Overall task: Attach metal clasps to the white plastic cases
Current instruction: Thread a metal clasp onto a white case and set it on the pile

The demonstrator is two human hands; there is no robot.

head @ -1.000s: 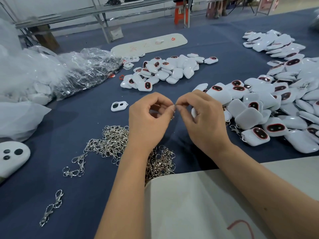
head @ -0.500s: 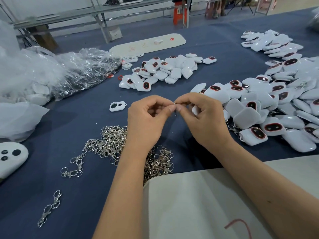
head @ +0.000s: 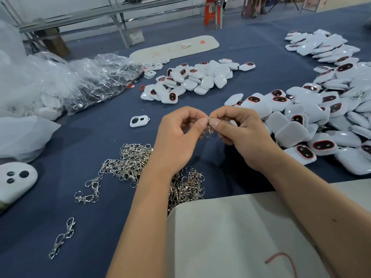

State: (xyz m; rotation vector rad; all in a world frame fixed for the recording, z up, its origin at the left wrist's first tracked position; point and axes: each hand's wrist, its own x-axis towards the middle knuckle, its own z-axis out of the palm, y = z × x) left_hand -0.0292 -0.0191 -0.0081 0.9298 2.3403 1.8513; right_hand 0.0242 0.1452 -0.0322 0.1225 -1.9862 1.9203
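A small metal clasp (head: pixel 209 127) hangs between my two hands above the blue table. My left hand (head: pixel 176 137) pinches its top ring from the left with thumb and forefinger. My right hand (head: pixel 245 135) pinches the same ring from the right, and a white case seems tucked under its fingers, mostly hidden. A tangled heap of metal clasps (head: pixel 140 163) lies just below my left wrist. White plastic cases with red-rimmed dark windows fill a big pile (head: pixel 321 117) at the right and a smaller pile (head: pixel 192 79) further back.
A lone white case shell (head: pixel 139 121) lies left of my hands. Loose clasps (head: pixel 88 189) and a joined pair (head: pixel 62 237) lie at the near left. Clear plastic bags (head: pixel 80 81) crowd the far left. A pale board (head: pixel 241 233) covers the near edge.
The clasp now hangs in plain sight below my fingertips; before it was hidden between them. Both hands stay close together in the same place.
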